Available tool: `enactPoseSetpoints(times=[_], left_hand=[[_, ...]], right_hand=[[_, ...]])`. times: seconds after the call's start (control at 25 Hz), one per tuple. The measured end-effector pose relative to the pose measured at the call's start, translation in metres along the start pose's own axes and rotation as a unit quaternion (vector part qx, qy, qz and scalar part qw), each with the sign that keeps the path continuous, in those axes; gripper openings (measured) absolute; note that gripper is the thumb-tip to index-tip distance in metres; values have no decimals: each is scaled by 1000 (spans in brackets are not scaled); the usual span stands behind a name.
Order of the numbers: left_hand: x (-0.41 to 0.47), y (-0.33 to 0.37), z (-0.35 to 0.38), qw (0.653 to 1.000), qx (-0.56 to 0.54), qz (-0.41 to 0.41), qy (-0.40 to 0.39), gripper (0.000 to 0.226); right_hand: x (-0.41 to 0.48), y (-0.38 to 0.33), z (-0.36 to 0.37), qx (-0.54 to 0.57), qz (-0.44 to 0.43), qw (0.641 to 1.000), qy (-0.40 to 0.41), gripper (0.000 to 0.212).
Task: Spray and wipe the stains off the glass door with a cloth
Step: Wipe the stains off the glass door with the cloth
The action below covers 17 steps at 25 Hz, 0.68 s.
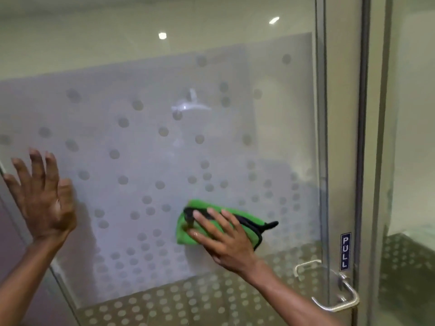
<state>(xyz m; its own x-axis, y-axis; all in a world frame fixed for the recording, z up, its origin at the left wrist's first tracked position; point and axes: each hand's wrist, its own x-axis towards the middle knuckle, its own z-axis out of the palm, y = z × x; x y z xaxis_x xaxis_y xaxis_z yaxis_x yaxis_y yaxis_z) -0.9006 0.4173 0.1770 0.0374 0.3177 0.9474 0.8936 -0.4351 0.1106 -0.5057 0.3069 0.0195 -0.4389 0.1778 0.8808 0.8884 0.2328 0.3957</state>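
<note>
Right hand pressing green cloth flat on frosted glass door, left hand spread open.

Right hand is lying flat, fingers splayed, pinning the green microfibre cloth low-centre on the dotted glass door; cloth partly hidden under fingers. Left hand is hovering wide open, blurred, contact unclear. Lever handle is sitting right, under PULL sign.

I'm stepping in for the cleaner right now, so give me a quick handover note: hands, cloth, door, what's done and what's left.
Right hand: flat, pressing the green cloth against the glass door, left of the handle.
Left hand: open, empty, fingers spread by the door's left edge.
Spray bottle: not in view.
Done: wiping underway on the lower frosted part.
Left: can't judge remaining stains; check the upper glass.
</note>
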Motion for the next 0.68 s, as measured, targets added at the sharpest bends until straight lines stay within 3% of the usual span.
enactPoseSetpoints(times=[0.08,0.24,0.36,0.44,0.52,0.68], left_hand=[[0,5,-3,1000,1,7,5,60],[-2,6,-1,1000,3,4,10,60],[-2,4,2,1000,13,-13,13,60],[-1,0,3,999,32,-11,24,61],[-1,-2,6,999,32,-3,32,60],[-2,1,7,999,23,-4,50,58]], right_hand=[[-45,27,-7,-29,-24,999,-27,56],[-51,100,-40,-83,187,978,44,64],[22,149,-62,-48,401,904,138,54],[87,161,-72,-10,494,849,186,51],[147,145,-67,-18,473,856,210,51],[193,39,-26,0,270,947,172,60]])
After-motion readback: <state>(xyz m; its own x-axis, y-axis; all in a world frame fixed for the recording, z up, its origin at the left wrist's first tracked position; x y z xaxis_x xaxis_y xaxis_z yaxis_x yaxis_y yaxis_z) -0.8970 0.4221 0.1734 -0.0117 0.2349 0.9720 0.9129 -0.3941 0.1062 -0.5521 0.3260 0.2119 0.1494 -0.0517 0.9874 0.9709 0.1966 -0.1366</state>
